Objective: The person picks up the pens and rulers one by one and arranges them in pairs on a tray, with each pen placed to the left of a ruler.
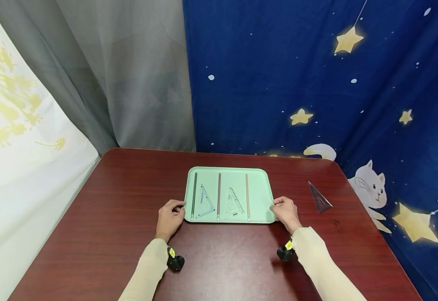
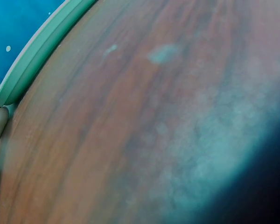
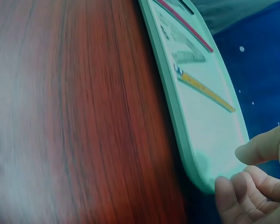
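A pale green tray [image 1: 258, 186] lies on the table. In the head view my left hand [image 1: 169, 219] grips its left edge and my right hand [image 1: 286, 212] grips its right edge near the front corner. Across the tray, from left to right, are a dark green pencil [image 1: 194, 196], a clear set square [image 1: 202, 200], a dark red pencil [image 1: 219, 194], another clear set square [image 1: 231, 202] and a yellowish pencil [image 1: 247, 196]. The right wrist view has the thumb above the rim, fingers curled at its outer side. Only a fingertip shows in the left wrist view.
A dark, see-through set square [image 1: 320, 201] lies on the brown table [image 1: 128, 188], right of the tray. Behind the table hang a grey curtain [image 1: 147, 83] and a blue one [image 1: 260, 104] with stars. A white cloth [image 1: 23, 179] hangs at the left.
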Demonstrator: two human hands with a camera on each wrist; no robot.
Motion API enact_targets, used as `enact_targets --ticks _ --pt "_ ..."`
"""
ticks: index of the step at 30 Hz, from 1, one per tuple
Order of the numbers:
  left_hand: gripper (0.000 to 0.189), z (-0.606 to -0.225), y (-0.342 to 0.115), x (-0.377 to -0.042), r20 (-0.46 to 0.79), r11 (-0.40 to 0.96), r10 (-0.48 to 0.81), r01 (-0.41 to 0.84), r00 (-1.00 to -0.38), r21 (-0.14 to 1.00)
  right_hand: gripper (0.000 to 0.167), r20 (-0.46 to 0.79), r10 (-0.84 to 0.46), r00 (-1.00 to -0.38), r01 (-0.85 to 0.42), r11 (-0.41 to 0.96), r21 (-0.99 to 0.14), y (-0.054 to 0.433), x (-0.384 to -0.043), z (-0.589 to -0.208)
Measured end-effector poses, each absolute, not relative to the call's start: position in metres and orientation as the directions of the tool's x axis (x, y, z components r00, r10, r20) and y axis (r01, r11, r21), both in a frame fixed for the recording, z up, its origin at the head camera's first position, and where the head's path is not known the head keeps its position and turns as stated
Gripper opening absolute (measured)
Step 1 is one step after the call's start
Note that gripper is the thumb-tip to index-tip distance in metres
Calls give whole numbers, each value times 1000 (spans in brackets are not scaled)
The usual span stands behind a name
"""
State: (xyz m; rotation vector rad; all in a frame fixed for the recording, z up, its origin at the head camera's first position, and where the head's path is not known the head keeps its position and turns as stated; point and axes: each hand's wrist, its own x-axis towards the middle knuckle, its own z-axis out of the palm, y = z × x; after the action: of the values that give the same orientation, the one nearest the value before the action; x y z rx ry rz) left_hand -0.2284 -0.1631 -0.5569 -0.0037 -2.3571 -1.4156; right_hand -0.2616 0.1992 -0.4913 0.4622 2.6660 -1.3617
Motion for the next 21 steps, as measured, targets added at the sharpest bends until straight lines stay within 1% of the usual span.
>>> enact_targets --ticks 10,15,21 --pt "18 -555 -162 -227 313 495 -196 182 -929 850 27 -241 240 -940 334 521 -786 225 -261 -497" --pt "17 -557 -162 -227 305 490 -192 179 -933 853 29 -230 248 -941 332 554 -763 239 -261 -499" --pt "18 -556 -162 -227 306 487 -192 180 -932 855 31 -182 281 -942 320 600 -733 254 -264 -500"
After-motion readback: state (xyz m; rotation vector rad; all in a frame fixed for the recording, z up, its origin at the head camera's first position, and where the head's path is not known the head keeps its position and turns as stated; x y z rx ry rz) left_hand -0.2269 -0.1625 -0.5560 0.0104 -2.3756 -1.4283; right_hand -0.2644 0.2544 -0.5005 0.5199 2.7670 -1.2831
